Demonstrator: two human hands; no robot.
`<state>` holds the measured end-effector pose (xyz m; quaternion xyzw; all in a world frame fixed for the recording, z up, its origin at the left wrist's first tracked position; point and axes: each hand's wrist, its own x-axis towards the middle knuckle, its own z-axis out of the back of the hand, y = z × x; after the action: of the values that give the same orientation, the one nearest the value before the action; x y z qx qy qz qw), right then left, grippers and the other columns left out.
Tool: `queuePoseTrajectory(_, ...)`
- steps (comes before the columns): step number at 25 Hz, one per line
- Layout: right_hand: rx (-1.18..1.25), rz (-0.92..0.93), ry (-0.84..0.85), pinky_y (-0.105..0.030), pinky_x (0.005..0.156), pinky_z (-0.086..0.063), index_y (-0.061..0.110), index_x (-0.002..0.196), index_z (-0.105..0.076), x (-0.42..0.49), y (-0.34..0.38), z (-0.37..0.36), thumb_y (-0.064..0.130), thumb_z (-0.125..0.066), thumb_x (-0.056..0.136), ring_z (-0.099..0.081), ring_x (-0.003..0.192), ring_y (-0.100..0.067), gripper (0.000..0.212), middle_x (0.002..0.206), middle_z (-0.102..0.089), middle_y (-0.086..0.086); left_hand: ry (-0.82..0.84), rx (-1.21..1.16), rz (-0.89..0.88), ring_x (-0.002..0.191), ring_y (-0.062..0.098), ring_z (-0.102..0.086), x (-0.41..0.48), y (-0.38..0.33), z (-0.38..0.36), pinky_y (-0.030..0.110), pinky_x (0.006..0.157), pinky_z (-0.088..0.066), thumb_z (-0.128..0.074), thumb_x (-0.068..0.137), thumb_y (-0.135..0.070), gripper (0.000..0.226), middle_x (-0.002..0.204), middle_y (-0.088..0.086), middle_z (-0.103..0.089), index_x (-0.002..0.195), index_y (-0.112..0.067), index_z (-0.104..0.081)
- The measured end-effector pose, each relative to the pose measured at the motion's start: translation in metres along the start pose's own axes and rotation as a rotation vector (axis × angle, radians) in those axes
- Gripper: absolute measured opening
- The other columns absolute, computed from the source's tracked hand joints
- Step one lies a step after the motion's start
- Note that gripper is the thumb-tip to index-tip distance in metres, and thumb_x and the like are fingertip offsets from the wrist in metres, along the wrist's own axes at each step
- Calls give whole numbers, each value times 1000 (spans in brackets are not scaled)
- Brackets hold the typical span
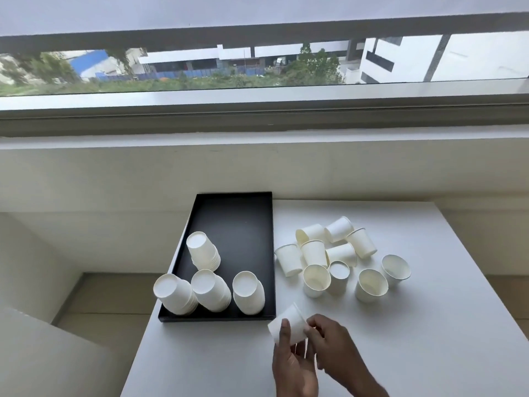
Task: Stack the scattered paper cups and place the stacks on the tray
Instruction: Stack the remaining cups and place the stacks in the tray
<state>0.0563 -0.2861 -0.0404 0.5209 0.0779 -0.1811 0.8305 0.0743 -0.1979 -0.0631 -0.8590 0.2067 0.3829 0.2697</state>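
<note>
A black tray lies on the white table and carries several upside-down stacks of white paper cups along its near end. To its right, several loose paper cups are scattered on the table, some upright, some on their sides, one inverted. Near the table's front, both hands meet on a white paper cup held tilted just right of the tray's near corner. My left hand grips it from below with fingers round its side. My right hand pinches its rim end.
The white table ends at the left just below the tray and at the right near the frame's edge. A cream wall and a window ledge rise behind it. A lower floor area lies to the left.
</note>
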Motion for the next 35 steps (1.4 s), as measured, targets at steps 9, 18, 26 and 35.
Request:
queuePoseTrajectory(9, -817, 36, -290, -37, 71, -50, 30, 129, -48, 67, -27, 12, 37, -47, 94, -66, 92, -30, 36, 108, -64, 0, -42, -75, -67, 86, 30, -66, 4, -7, -5, 32, 63, -60, -67, 85, -21, 25, 98, 16, -70, 104, -5, -63)
queuePoseTrajectory(18, -18, 83, -465, -19, 53, -36, 22, 68, -61, 3, -25, 8, 14, -59, 90, -42, 52, -9, 23, 57, -50, -4, -47, -102, -64, 89, 31, -64, 10, -2, -10, 42, 86, -51, -66, 86, -22, 31, 100, 17, -69, 108, 0, -61)
queuePoseTrajectory(26, -8, 156, -215, -24, 63, -43, 36, 92, -66, 14, -32, 24, 22, -58, 90, -54, 60, -4, 16, 73, -60, 12, 20, -55, -92, 87, 30, -66, 18, 4, -14, 32, 67, -59, -66, 82, -23, 36, 99, 16, -70, 110, -1, -62)
queuePoseTrajectory(35, -1073, 74, -297, -36, 56, -52, 12, 96, -60, 126, -28, 50, 18, -83, 56, -58, 75, -32, 47, 85, -59, -13, -31, -45, -62, 96, 29, -66, 15, 19, -3, 31, 66, -60, -66, 83, -19, 26, 101, 14, -71, 106, -5, -62)
